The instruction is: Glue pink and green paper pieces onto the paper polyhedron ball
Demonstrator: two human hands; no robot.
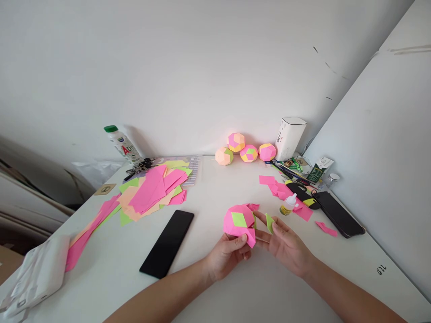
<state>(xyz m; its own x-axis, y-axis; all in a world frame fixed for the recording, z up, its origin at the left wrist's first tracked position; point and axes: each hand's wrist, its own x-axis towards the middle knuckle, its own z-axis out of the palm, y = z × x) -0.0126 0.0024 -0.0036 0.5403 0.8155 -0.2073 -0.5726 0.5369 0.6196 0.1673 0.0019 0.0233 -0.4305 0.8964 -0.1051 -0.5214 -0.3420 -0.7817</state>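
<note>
Over the white table (235, 188), my left hand (226, 252) grips from below a part-built paper ball (239, 222), pink with a green square face and loose pink flaps. My right hand (286, 242) is beside it on the right, its fingers pinching a small green paper piece (270, 223) held close to the ball's open side. A small glue bottle (288, 204) with a white cap stands just beyond my right hand.
Several finished paper balls (248, 152) sit by the wall. A pile of pink, orange and green paper (153, 190) lies at left. A black phone (167, 242) lies front left, another (338, 213) at right, among pink scraps (283, 190) and pens (289, 172). A bottle (123, 144) and keys (139, 167) stand behind.
</note>
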